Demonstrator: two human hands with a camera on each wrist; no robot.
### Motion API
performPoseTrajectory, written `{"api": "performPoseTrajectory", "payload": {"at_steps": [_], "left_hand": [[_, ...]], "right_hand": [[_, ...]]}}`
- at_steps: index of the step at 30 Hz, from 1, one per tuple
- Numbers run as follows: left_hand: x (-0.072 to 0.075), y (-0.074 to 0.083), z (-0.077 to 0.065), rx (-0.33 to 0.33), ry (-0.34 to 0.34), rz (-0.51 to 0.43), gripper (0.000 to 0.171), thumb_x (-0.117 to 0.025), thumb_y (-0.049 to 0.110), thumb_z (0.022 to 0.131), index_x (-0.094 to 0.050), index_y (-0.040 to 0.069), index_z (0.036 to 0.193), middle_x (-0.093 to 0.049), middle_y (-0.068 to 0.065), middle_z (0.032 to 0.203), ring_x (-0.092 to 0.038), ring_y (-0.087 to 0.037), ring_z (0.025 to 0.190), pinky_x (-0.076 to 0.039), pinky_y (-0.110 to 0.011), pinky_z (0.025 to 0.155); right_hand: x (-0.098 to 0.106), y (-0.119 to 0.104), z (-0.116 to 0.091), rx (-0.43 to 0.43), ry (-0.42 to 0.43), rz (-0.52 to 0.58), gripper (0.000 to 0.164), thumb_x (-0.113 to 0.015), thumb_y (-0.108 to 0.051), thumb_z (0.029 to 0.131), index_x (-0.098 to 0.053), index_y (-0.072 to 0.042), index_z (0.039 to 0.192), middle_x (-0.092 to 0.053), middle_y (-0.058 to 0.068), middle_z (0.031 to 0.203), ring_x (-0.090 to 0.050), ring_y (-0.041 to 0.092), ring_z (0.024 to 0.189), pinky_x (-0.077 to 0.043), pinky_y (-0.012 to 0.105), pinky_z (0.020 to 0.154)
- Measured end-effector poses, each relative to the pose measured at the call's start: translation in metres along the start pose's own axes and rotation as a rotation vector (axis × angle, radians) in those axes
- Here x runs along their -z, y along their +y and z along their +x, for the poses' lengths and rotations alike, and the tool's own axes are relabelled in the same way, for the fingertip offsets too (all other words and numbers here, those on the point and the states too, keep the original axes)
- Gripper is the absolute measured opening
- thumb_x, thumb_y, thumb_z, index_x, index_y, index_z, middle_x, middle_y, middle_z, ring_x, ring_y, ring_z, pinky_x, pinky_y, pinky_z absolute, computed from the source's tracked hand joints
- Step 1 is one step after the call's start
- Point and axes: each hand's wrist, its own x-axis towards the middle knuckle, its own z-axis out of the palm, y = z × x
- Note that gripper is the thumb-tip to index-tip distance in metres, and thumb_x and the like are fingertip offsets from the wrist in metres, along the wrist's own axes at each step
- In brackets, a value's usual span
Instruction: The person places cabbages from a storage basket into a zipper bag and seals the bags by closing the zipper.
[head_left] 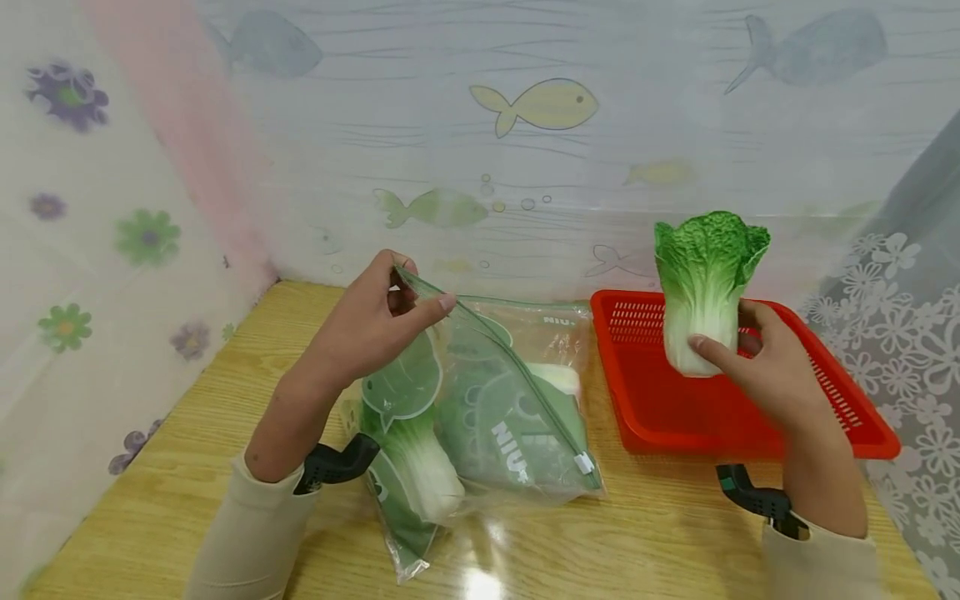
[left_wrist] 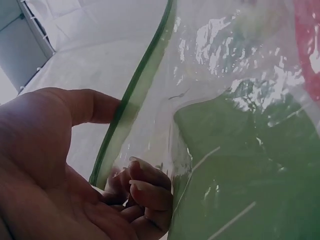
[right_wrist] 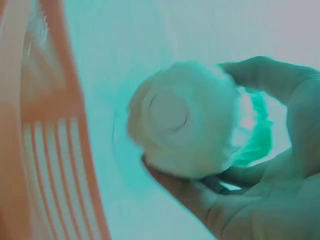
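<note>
Pinching zip bag (head_left: 495,400) in left grip (head_left: 375,321), likely to lift rim; holding napa cabbage (head_left: 705,283) by base in right grip (head_left: 772,358).

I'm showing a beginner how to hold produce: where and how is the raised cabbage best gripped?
Probably by the pale base of the cabbage, from the right, as the right hand does: with the cabbage nearly upright, its rounded base is lowest and narrower than the flaring leaves, which might bend if squeezed.
</note>
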Motion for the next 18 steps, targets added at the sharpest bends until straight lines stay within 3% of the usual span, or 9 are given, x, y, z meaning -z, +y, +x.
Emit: {"api": "performPoseTrajectory", "payload": {"at_steps": [2, 4, 8, 12, 18], "left_hand": [[0.000, 0.001, -0.001, 0.010, -0.019, -0.036, 0.039, -0.066, 0.027, 0.103, -0.041, 0.006, 0.124, -0.050, -0.008, 0.090, -0.047, -0.022, 0.077, -0.043, -0.038, 0.072], [0.000, 0.002, -0.002, 0.020, -0.027, -0.073, 0.034, -0.060, 0.018, 0.101, -0.042, 0.007, 0.128, -0.049, -0.008, 0.085, -0.047, -0.020, 0.072, -0.043, -0.036, 0.068], [-0.002, 0.005, -0.004, 0.018, -0.024, -0.153, 0.045, -0.051, 0.006, 0.099, -0.040, 0.009, 0.143, -0.049, -0.010, 0.101, -0.051, -0.020, 0.071, -0.050, -0.034, 0.070], [-0.008, 0.008, -0.005, 0.006, 0.003, -0.198, 0.060, -0.053, 0.000, 0.100, -0.034, 0.012, 0.156, -0.049, -0.014, 0.124, -0.065, -0.027, 0.075, -0.059, -0.037, 0.074], [-0.017, 0.013, -0.008, -0.028, 0.082, -0.163, 0.057, -0.067, 0.005, 0.101, -0.045, 0.011, 0.153, -0.058, -0.011, 0.130, -0.072, -0.028, 0.079, -0.057, -0.032, 0.071]], "right_hand": [[-0.012, -0.017, -0.004, 0.071, -0.030, 0.136, 0.076, -0.069, -0.021, 0.105, -0.025, -0.001, 0.164, -0.044, 0.017, 0.151, -0.064, 0.012, 0.118, -0.054, 0.011, 0.081], [-0.024, -0.033, -0.010, 0.150, -0.062, 0.305, 0.069, -0.068, -0.007, 0.103, -0.031, -0.003, 0.161, -0.049, 0.011, 0.145, -0.065, 0.004, 0.112, -0.058, 0.017, 0.085], [-0.046, -0.064, -0.021, 0.300, -0.126, 0.621, 0.066, -0.062, 0.013, 0.095, -0.039, -0.006, 0.154, -0.054, 0.011, 0.140, -0.066, 0.019, 0.116, -0.060, 0.026, 0.091], [-0.064, -0.091, -0.029, 0.404, -0.138, 0.728, 0.070, -0.062, 0.013, 0.091, -0.043, -0.007, 0.155, -0.056, 0.017, 0.140, -0.063, 0.028, 0.121, -0.059, 0.030, 0.095], [-0.089, -0.117, -0.033, 0.444, -0.136, 0.820, 0.067, -0.073, 0.000, 0.092, -0.046, -0.006, 0.153, -0.064, 0.019, 0.133, -0.067, 0.029, 0.115, -0.061, 0.033, 0.091]]}}
